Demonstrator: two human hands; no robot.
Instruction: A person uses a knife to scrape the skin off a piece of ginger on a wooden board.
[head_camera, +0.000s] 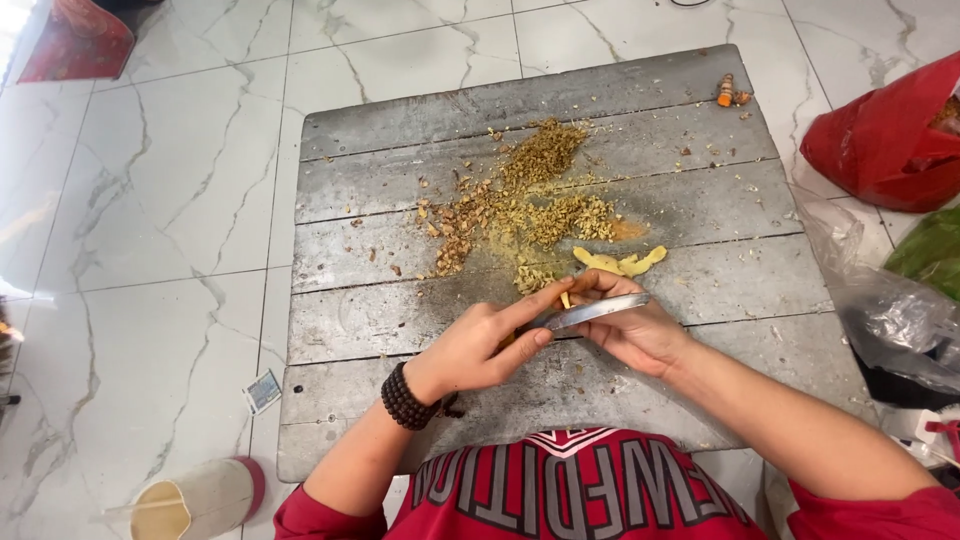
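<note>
Over the near part of a grey wooden board (700, 290), my left hand (480, 345) pinches a small yellow-orange root piece (565, 298), of which only the tip shows between the fingers. My right hand (630, 325) grips a metal knife (595, 312) whose blade lies across that piece, touching it. Just beyond the hands lie peeled yellow root pieces (620, 262). Farther up the board spreads a pile of brownish peelings and scraps (520, 200). A dark bead bracelet (407, 398) circles my left wrist.
A small orange root bit (728, 92) sits at the board's far right corner. A red bag (890, 140), a green bag (930, 250) and clear plastic (880, 300) lie at the right. A beige cylinder (195, 500) and a small card (262, 390) rest on the marble floor at the left.
</note>
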